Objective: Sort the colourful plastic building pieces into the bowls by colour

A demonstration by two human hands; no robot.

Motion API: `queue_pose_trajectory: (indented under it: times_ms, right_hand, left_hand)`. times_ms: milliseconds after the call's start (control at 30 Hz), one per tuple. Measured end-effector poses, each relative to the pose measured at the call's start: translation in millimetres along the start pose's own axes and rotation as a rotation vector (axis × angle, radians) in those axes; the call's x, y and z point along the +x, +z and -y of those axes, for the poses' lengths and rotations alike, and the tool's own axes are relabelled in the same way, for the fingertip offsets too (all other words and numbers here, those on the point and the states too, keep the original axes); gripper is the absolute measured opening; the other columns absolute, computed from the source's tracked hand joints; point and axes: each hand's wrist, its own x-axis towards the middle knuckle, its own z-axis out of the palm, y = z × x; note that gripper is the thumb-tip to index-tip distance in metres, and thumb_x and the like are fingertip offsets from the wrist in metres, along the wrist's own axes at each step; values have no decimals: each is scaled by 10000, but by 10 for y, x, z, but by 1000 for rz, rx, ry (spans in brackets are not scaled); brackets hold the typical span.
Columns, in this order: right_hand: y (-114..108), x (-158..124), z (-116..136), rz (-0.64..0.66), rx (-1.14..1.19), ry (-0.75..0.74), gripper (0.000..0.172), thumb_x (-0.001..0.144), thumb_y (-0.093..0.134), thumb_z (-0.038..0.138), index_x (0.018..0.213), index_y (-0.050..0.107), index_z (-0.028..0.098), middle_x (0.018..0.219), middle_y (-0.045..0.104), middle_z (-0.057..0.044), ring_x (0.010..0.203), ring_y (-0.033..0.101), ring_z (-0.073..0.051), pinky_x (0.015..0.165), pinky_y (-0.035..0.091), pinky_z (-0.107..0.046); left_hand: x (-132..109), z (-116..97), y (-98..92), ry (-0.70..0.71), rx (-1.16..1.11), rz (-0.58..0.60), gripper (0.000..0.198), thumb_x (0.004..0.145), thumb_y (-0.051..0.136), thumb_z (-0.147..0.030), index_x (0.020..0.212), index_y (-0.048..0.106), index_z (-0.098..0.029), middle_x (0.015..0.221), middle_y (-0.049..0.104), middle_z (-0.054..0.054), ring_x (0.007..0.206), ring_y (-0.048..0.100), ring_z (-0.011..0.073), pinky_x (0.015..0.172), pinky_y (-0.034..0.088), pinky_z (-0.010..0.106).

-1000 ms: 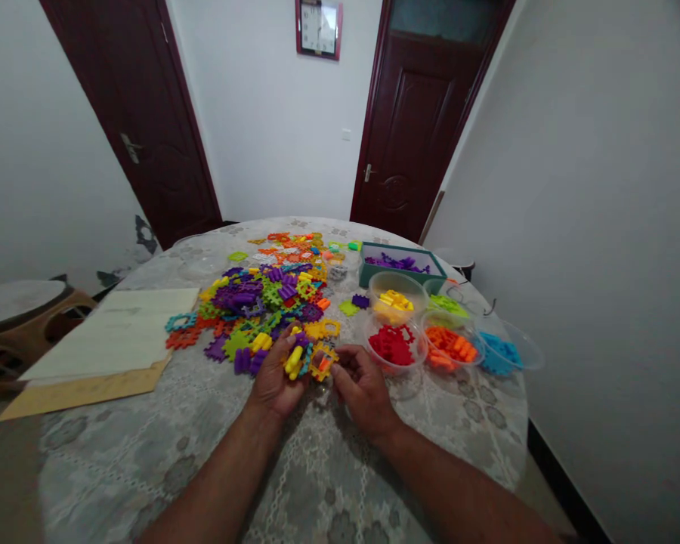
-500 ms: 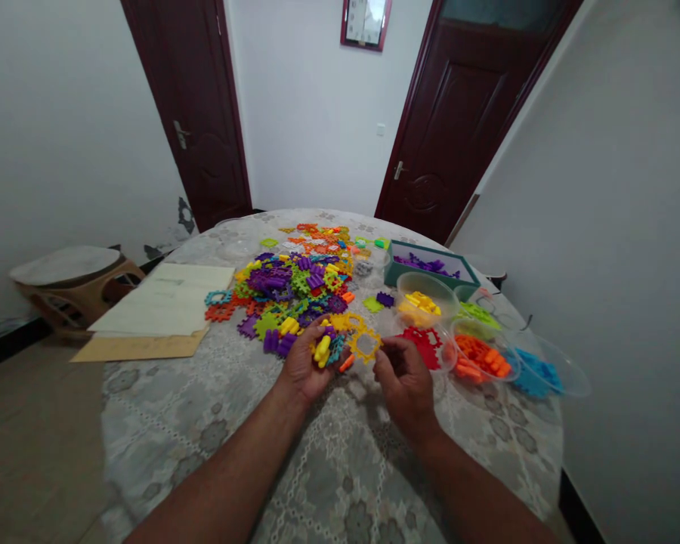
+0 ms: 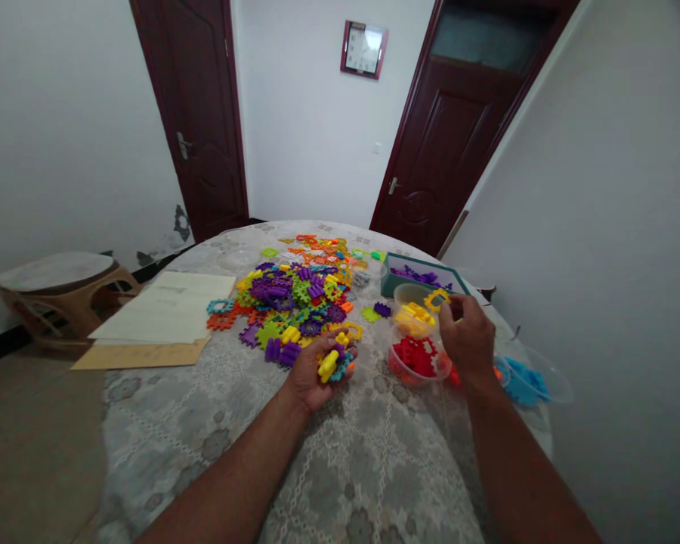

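Observation:
My left hand (image 3: 311, 374) is palm up, fingers curled round several plastic building pieces; a yellow piece (image 3: 329, 366) and a blue toothed piece (image 3: 343, 366) show among them. Between thumb and fingers of my right hand (image 3: 469, 332) is a yellow gear-shaped piece with a hole (image 3: 435, 300), held just above and right of the bowl of yellow pieces (image 3: 415, 317). Below that bowl stands a bowl of red pieces (image 3: 415, 357). My right hand and forearm partly hide the bowl of orange pieces. To the left lies a mixed heap of coloured pieces (image 3: 295, 295).
A green box (image 3: 390, 281) with purple pieces stands at the back right. A bowl of blue pieces (image 3: 524, 381) sits near the right edge. Paper sheets (image 3: 164, 306) lie on the left of the round, cloth-covered table (image 3: 340, 461). A stool (image 3: 62, 295) stands on the floor beyond.
My right hand has carried the yellow gear-shaped piece from beside my left hand rightward to the bowl of yellow pieces. My left hand, still full, has moved slightly. The view has tilted up a little.

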Motion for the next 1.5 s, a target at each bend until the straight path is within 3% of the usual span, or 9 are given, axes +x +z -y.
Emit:
queue_pose_trajectory:
  times_ms: [100,167,333,500,867,1067,1267,1367,1500]
  right_hand:
    - [116,102,-131,-1,-73,13,355,927,529,348,1145,719,143,1016,771,-148,871,690,-270,851,517,-410]
    - [151,29,-49,9,-9,12,357,949,514,343,1148,729,140,1042,770,-154,902,696,-272,867,521,-414]
    - [102,-408,555,258,328,-149,291,1002,553,335,1188,731,199,1109,765,-107,966,705,-248,888,545,-393]
    - [50,-714,979,502,385,-405,261,1008,606,286,1240,707,224,1133,737,-112,1056,659,-279,982,509,-450]
    - [-10,-739,871,790,367,-381,303,1028,607,230,1309,703,287,1028,625,-51,941,638,-205,840,524,-334]
    - [108,-821,835,775,333,-411,270,1040,584,223,1281,692,277,1097,643,-72,984,651,-217,856,546,-337]
    - [74,-761,797,587,302,-351,226,1066,499,278,1142,701,210,1053,680,-108,963,665,-240,861,545,-367]
    - [-40,-588,642,528,311,-263,225,1046,521,313,1100,714,212,1020,740,-90,945,691,-240,859,533,-363]
    - [-39,-353,266,393,247,-12,265,987,574,393,1039,757,208,971,785,-77,849,716,-237,791,534,-354]
  left_hand:
    - [20,9,-32,-20,2,27,361,796,689,-136,1155,659,-155,975,737,100,791,754,216,502,594,271]
    - [29,10,-48,-19,11,33,359,797,691,-144,1155,659,-143,998,736,109,788,752,215,503,595,274]
    - [3,18,-40,-71,85,66,445,808,690,-186,1247,648,-127,1046,738,130,743,741,217,457,577,279]
    - [-47,29,1,-117,132,21,379,861,667,-207,1233,661,-135,967,751,106,680,733,216,471,612,320]
    - [-48,67,-34,-216,178,89,364,873,689,-209,1229,681,-136,811,744,76,556,697,197,418,584,283]
    - [-10,77,-59,-226,137,6,362,869,699,-214,1219,695,-119,789,745,65,549,687,187,361,515,238]
    - [-7,14,-48,-286,46,111,423,922,645,-279,1309,654,-110,1031,787,173,761,784,269,370,516,239]
    - [-16,-12,-35,-288,50,130,449,955,618,-334,1342,642,-106,1047,780,185,762,785,270,375,523,247]
    - [-14,-17,-22,-300,62,101,439,982,607,-403,1308,656,-113,974,773,161,682,764,243,356,496,235]
